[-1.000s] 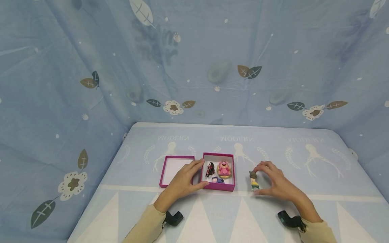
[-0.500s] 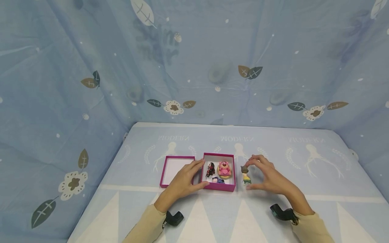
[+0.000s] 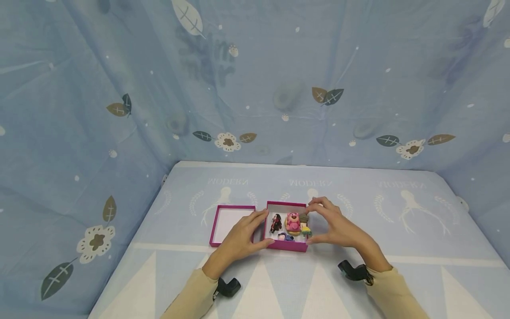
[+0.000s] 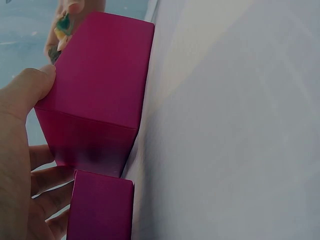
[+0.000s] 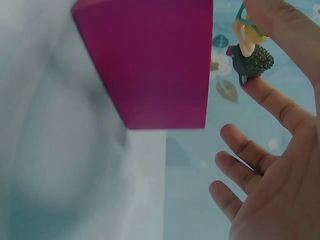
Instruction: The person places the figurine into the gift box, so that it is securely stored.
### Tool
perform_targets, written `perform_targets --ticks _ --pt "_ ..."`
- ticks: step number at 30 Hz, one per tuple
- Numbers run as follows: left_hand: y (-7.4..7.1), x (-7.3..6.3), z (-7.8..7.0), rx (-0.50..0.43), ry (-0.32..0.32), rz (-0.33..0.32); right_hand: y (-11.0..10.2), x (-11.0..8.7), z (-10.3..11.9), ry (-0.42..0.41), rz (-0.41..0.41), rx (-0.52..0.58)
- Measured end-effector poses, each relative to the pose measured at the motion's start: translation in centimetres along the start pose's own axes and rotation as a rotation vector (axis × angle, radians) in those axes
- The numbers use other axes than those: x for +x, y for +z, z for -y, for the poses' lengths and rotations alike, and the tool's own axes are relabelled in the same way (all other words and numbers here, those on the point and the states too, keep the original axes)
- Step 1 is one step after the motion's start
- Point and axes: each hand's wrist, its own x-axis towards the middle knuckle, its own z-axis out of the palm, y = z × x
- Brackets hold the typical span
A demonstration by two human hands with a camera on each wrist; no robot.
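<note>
In the head view a magenta box (image 3: 287,247) stands at the table's middle, its top uncovered. My left hand (image 3: 243,234) grips its left side, thumb on the front wall. My right hand (image 3: 338,226) pinches a small figurine (image 3: 305,226) between thumb and index finger over the box's right side. The right wrist view shows that figurine's dark, bumpy base (image 5: 253,62) at the index fingertip. Inside the box lie a pink bear figurine (image 3: 293,222), a black-and-red figurine (image 3: 276,223) and a blue-purple figurine (image 3: 285,237). Part of the held figurine is hidden by the thumb.
The box lid (image 3: 223,223), magenta-rimmed with a white inside, lies left of the box, partly behind my left hand. A pale patterned cloth covers the table (image 3: 275,283). Blue printed curtains (image 3: 255,79) hang behind and at both sides.
My right hand has carried the figurine leftward from beside the box to over its right side. The left hand stays in place on the box.
</note>
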Motion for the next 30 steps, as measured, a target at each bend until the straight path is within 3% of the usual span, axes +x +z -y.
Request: perform_targets --ticks 7,14,30 --pt "0.1 0.0 0.1 0.007 0.009 -0.010 1.7 1.8 0.4 -0.042 0.006 0.037" --pt "0.1 0.0 0.1 0.013 0.015 -0.009 3.2 3.0 0.9 -0.030 -0.008 0.074" --pt "0.1 0.1 0.0 0.018 0.004 0.003 3.8 3.4 0.9 -0.018 -0.009 0.070"
